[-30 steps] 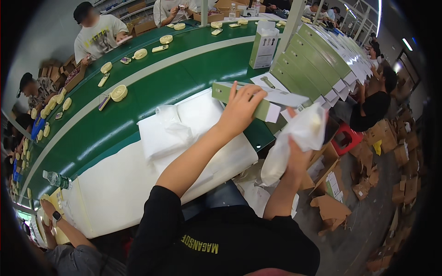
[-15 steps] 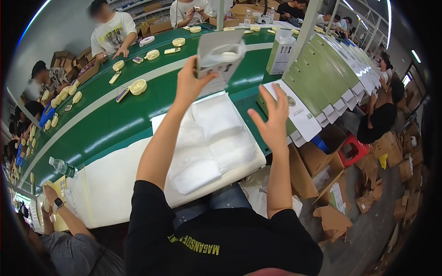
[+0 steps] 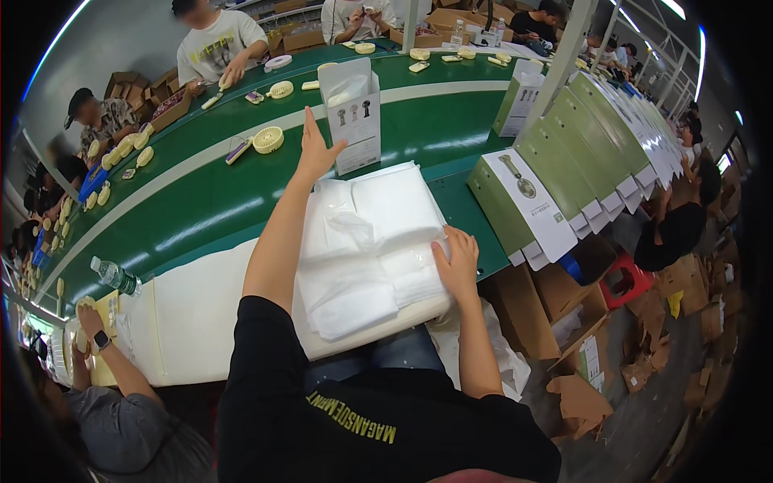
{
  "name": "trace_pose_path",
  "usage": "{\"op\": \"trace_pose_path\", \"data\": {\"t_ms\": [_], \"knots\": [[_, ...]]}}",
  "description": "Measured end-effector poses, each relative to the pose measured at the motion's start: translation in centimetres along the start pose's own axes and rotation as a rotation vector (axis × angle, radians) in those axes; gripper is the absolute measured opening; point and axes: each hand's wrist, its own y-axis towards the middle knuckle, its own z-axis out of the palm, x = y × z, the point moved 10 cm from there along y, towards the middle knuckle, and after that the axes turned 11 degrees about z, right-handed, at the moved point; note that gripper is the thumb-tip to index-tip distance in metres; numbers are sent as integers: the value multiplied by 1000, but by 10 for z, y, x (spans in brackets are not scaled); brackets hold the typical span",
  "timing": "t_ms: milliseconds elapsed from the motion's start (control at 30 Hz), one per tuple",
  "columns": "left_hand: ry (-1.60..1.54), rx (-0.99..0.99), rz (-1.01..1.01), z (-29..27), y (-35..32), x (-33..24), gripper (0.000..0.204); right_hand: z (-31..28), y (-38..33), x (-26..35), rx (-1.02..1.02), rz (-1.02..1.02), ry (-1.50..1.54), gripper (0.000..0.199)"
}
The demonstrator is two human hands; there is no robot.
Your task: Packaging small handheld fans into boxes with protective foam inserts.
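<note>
The left hand (image 3: 317,155), grip spread, is beside the box (image 3: 356,129) standing on the green belt (image 3: 439,121). The right hand (image 3: 459,264) is at the white bags (image 3: 403,205); whether it pinches any, I cannot tell.

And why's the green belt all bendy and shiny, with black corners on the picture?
In the head view, the fisheye lens likely bends the belt; pale glare streaks there in the head view probably come from lamps; the head view's black corners lie outside its round image; in the head view, the box looks fairly sharp.
</note>
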Motion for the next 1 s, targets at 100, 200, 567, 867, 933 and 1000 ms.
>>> {"op": "trace_pose_path", "data": {"t_ms": [100, 200, 567, 867, 933, 1000], "knots": [[-61, 17, 40, -14, -28, -5, 71, -2, 0, -4, 20, 37, 44, 38], [-102, -15, 45, -55, -69, -18, 61, -3, 0, -7, 3, 44, 31, 36], [278, 112, -104, -124, -216, 8, 40, 3, 0, -6, 51, 85, 84, 34], [264, 212, 34, -114, -214, 7, 29, 6, 0, -2, 29, 143, 72, 34], [98, 155, 19, -118, -213, 6, 22, 6, 0, 0, 23, 131, 78, 33], [13, 127, 11, -119, -211, 2, 19, 5, 0, -1, 19, 126, 79, 33]]}}
